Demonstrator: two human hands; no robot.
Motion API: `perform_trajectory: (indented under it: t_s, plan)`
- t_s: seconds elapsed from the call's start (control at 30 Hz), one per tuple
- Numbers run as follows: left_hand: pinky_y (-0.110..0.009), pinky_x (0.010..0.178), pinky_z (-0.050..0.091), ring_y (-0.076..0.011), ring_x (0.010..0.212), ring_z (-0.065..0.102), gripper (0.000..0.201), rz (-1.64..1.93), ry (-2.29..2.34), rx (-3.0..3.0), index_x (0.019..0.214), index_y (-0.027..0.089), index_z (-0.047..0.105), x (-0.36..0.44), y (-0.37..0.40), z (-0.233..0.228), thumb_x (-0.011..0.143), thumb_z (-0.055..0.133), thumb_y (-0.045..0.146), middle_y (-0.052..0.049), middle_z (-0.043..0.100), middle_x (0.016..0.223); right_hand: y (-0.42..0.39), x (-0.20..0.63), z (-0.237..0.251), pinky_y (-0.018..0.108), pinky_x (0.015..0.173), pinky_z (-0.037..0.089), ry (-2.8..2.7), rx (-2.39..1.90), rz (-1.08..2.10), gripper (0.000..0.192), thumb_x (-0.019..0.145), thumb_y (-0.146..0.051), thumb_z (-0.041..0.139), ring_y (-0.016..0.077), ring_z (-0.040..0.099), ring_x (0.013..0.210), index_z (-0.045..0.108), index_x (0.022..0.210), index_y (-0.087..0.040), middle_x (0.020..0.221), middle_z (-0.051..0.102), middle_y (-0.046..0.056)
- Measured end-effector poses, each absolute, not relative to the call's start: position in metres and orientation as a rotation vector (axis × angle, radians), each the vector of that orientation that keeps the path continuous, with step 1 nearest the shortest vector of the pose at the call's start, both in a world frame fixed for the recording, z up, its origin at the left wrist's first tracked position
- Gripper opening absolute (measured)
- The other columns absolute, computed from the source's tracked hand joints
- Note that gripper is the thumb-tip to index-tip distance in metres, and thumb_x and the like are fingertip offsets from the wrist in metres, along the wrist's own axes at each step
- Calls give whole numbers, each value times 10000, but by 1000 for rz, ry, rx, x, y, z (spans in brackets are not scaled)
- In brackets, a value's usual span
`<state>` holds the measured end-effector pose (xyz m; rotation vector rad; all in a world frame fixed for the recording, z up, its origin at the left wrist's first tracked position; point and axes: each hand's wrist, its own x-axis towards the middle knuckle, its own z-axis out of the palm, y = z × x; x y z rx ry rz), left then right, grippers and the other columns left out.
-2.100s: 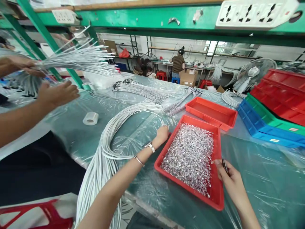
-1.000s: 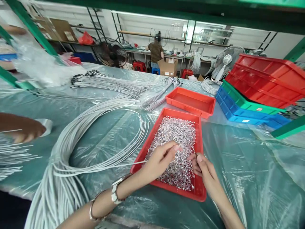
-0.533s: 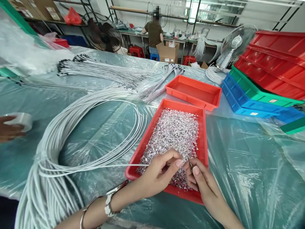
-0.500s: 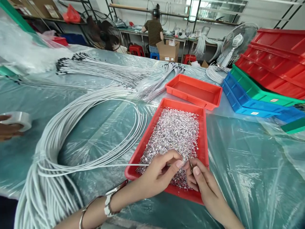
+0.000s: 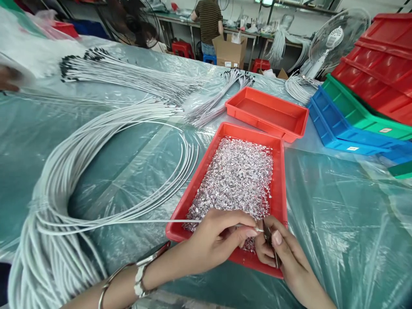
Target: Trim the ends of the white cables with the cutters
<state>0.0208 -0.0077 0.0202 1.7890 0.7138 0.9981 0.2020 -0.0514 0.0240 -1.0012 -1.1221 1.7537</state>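
My left hand (image 5: pixel 222 236) is closed, pinching the end of a white cable (image 5: pixel 151 221) between thumb and fingertips. The cable runs left to a large coiled bundle of white cables (image 5: pixel 61 171). My right hand (image 5: pixel 283 249) is closed around a slim dark metal tool (image 5: pixel 272 244); its tip is beside the cable's end, and its exact kind is partly hidden by my fingers. Both hands are above the near end of a red tray (image 5: pixel 281 180) that holds a heap of small shiny silver pieces (image 5: pixel 238 180).
An orange-red tray (image 5: pixel 267 112) sits just behind. Stacked red, green and blue crates (image 5: pixel 360 111) rise at the right. More cables with black ends (image 5: pixel 122 77) lie across the plastic-covered table (image 5: pixel 337 214). At the left edge is another person's blurred hand (image 5: pixel 9 79).
My view has tipped downward. The dark tool has come up against the cable end, which now shows between my fingertips. The other person's hand, earlier holding a tape roll, has moved farther back.
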Motion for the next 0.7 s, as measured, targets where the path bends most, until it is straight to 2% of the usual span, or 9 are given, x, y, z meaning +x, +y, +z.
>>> perform_trajectory:
  t_s: [0.23,0.4,0.7]
  plan:
    - [-187,564,457,-82,607,634,97,995,767,1816,898,184,652,20,-10,20,949,569,190,15,700,710,-56,200,27,282,568,266,-1153,-1115,1670,365,964,-569,452,136,247,581,579,902,-232,684,342,-46]
    - [-184,648,475,-68,670,666,74,1017,800,1904,899,201,632,20,-13,21,946,583,171,39,726,765,-59,201,26,284,591,287,-1183,-1129,1652,357,963,-563,457,143,251,588,572,910,-229,691,356,-42]
    - [-219,624,509,-106,705,693,52,1234,701,2241,1003,173,568,19,-16,14,976,526,160,-12,745,836,-56,203,23,261,589,305,-1230,-1011,1677,302,995,-516,422,138,272,604,536,930,-244,709,328,-47]
